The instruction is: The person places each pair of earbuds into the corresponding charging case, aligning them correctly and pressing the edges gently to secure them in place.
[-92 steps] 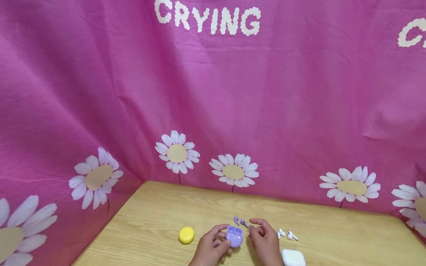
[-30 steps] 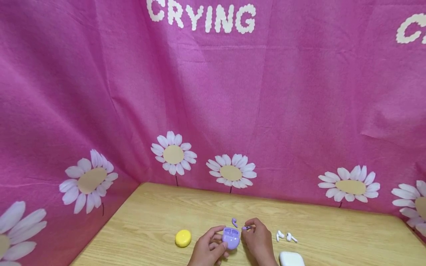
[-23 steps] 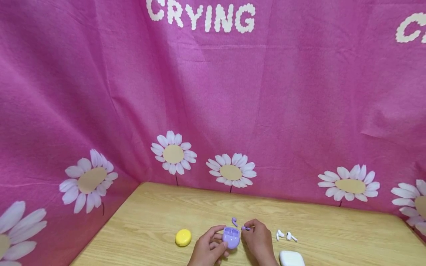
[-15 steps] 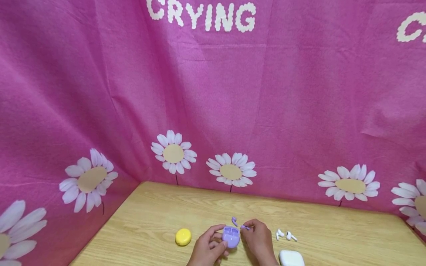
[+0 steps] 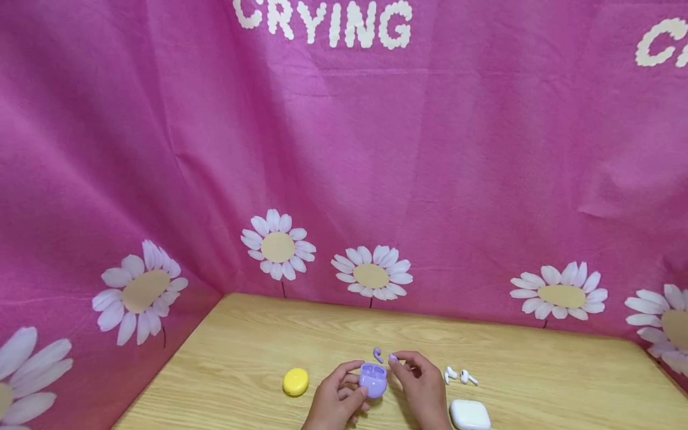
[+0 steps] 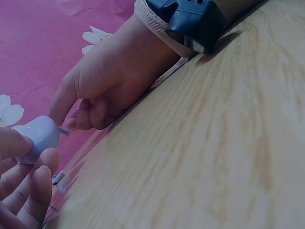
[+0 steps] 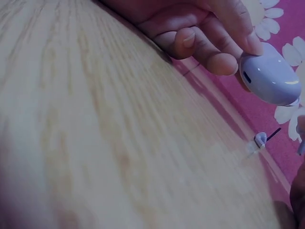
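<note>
My left hand [image 5: 335,397] holds a small purple earbud case [image 5: 373,381], thumb on its front and fingers along its side. The top slots of the case show in the head view; its rounded, glossy shell [image 7: 271,76] fills the right wrist view's upper right. Just right of the case, my right hand [image 5: 423,385] pinches a purple earbud [image 5: 393,358] between thumb and index finger, much of it covered by the fingertips. A second purple earbud [image 5: 378,355] lies on the table behind the case, between the two hands.
Left of my left hand sits a round yellow case [image 5: 295,381]. Two white earbuds [image 5: 467,377] lie right of my right hand, with a white case [image 5: 470,414] in front of them. A pink daisy-printed cloth [image 5: 457,149] hangs behind the wooden table [image 5: 258,334].
My right hand has picked up one purple earbud from the table. Its fingers have since turned it, so less of the stem shows now. The left hand keeps hold of the purple case.
</note>
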Demonstrator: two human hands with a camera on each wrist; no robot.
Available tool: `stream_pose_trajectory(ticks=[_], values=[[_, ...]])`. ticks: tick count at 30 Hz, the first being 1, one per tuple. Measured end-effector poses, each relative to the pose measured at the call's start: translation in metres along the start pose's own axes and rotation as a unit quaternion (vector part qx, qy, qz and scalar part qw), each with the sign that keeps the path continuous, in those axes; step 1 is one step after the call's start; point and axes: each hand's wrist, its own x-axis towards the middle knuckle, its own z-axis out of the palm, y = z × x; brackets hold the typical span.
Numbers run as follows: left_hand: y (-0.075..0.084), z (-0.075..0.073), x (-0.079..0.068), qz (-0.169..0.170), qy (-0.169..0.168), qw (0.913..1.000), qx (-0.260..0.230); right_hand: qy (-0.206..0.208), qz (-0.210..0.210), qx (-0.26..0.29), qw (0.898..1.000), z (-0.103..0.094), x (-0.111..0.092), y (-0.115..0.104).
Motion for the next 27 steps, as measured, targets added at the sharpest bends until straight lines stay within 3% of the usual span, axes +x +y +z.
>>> stream_pose_trajectory(ticks=[5, 10, 18, 27], values=[[0.002, 0.002, 0.001, 0.0, -0.005, 1.0, -0.002, -0.017, 0.027, 0.063, 0.998, -0.002, -0.001, -0.004], [0.005, 0.0, -0.001, 0.004, 0.0, 1.0, 0.006, -0.049, 0.051, 0.15, 0.986, 0.001, -0.001, -0.006], [0.008, 0.002, 0.0, 0.008, 0.007, 0.9998, 0.018, -0.057, 0.068, 0.178, 0.98, -0.002, 0.003, -0.011], [0.007, 0.003, -0.003, 0.005, 0.01, 0.9995, 0.03, -0.08, 0.081, 0.24, 0.964, 0.0, -0.002, -0.012]])
